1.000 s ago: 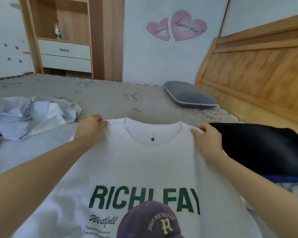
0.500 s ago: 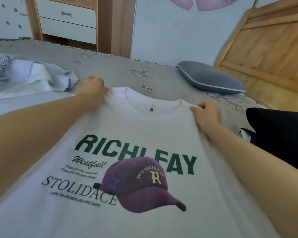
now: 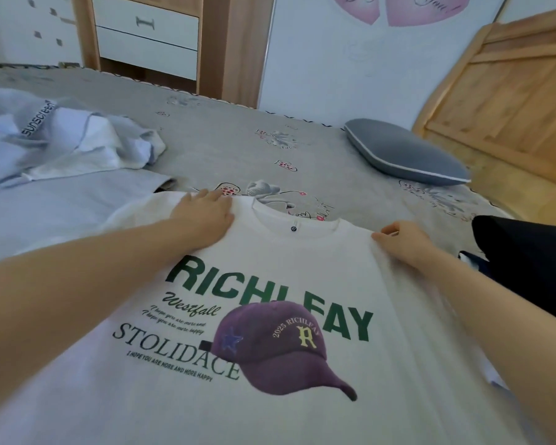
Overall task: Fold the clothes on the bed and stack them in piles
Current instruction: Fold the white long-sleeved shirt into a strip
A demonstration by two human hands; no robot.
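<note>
A white T-shirt with green "RICHLEAY" lettering and a purple cap print lies face up, spread flat across the lower centre. Crumpled pale clothes sit upper left; a dark garment lies at right edge.

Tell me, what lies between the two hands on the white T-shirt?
In the head view, the T-shirt's round collar with a small dark label lies between the left hand and the right hand.

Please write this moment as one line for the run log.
stage: laying flat | item: white T-shirt, print up | left hand: flat on shoulder | right hand: pinching other shoulder | folds: none yet
</note>
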